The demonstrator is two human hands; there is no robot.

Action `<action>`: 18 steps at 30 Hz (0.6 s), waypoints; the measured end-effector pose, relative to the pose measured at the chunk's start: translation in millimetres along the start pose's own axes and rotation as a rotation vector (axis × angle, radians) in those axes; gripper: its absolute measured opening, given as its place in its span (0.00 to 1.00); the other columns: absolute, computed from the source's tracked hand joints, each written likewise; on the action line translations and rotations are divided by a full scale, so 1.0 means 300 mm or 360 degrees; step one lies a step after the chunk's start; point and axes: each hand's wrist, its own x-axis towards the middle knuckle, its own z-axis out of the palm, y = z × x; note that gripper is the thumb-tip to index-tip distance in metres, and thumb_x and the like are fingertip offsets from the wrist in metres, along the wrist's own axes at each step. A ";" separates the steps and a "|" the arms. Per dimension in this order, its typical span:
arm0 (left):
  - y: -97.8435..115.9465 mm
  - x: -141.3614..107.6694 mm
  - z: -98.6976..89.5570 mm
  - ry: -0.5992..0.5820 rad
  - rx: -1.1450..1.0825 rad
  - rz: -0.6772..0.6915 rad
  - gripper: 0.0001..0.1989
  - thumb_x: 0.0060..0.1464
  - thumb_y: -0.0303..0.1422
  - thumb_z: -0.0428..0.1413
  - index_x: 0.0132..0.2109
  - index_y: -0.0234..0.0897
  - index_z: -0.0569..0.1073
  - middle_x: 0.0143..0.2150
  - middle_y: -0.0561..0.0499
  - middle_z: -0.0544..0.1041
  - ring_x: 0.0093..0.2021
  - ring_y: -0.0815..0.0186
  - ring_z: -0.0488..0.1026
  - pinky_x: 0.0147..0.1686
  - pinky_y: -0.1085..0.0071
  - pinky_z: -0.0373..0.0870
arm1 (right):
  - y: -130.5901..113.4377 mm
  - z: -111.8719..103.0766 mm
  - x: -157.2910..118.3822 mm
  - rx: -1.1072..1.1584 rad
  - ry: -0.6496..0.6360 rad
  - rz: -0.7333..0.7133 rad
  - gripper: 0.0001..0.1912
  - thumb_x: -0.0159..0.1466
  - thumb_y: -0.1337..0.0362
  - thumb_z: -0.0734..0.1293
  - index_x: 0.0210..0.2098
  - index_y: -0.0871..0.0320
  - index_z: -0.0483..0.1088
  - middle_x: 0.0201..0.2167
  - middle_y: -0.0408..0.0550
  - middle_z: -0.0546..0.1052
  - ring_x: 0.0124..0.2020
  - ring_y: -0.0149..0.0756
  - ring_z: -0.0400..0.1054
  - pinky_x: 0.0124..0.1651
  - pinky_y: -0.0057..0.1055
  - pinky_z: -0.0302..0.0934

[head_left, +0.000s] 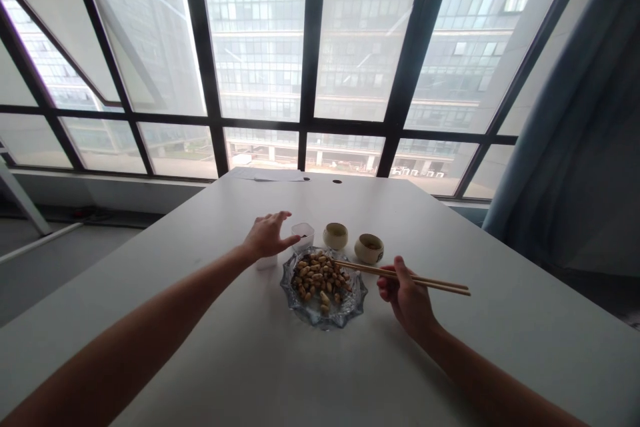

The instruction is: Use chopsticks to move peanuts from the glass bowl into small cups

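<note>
My right hand point(407, 297) is closed around a pair of wooden chopsticks point(430, 281), whose tips reach the far side of the peanuts point(315, 273). These unshelled peanuts lie in a clear glass bowl point(327, 321) with a jagged rim. My left hand point(267, 235) is stretched out with fingers apart, beside a small clear plastic container point(304, 235) that has something dark inside. Under my left hand a second pale container point(267, 263) is partly hidden. Behind the bowl stand two small cream cups point(335, 235), the right cup point(369, 249) holding something brownish.
The white table point(220, 360) stretches toward large dark-framed windows point(370, 40). Sheets of paper point(267, 175) lie at its far edge, near two dark round spots. A blue-grey curtain point(565, 147) hangs at the right.
</note>
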 end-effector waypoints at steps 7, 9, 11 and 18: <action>0.054 0.105 0.055 -0.0344 0.0010 -0.0195 0.36 0.49 0.48 0.61 0.61 0.38 0.63 0.51 0.37 0.79 0.50 0.44 0.78 0.48 0.48 0.71 | -0.006 0.001 -0.009 0.0013 0.0039 -0.0035 0.30 0.43 0.38 0.77 0.24 0.61 0.73 0.13 0.46 0.73 0.13 0.29 0.63 0.14 0.24 0.56; 0.058 0.101 0.061 -0.0278 -0.0008 -0.0114 0.36 0.47 0.44 0.63 0.61 0.38 0.63 0.49 0.38 0.80 0.48 0.45 0.78 0.47 0.51 0.72 | -0.011 0.005 -0.009 0.0021 0.0035 -0.0042 0.31 0.43 0.38 0.77 0.24 0.62 0.73 0.13 0.46 0.73 0.13 0.28 0.63 0.15 0.24 0.57; 0.061 0.089 0.061 -0.0169 0.0008 0.0041 0.34 0.46 0.38 0.63 0.60 0.38 0.63 0.50 0.39 0.79 0.49 0.46 0.77 0.48 0.52 0.71 | -0.020 0.013 -0.003 0.0032 0.0030 -0.0074 0.31 0.44 0.37 0.77 0.24 0.62 0.73 0.13 0.45 0.73 0.13 0.28 0.64 0.15 0.23 0.57; 0.064 0.048 0.035 0.0034 0.0142 0.0460 0.33 0.49 0.33 0.62 0.61 0.38 0.63 0.55 0.41 0.76 0.53 0.49 0.73 0.53 0.52 0.67 | -0.059 0.130 0.063 -0.0090 -0.0037 -0.0488 0.32 0.50 0.34 0.72 0.26 0.61 0.72 0.13 0.44 0.73 0.11 0.30 0.64 0.13 0.26 0.56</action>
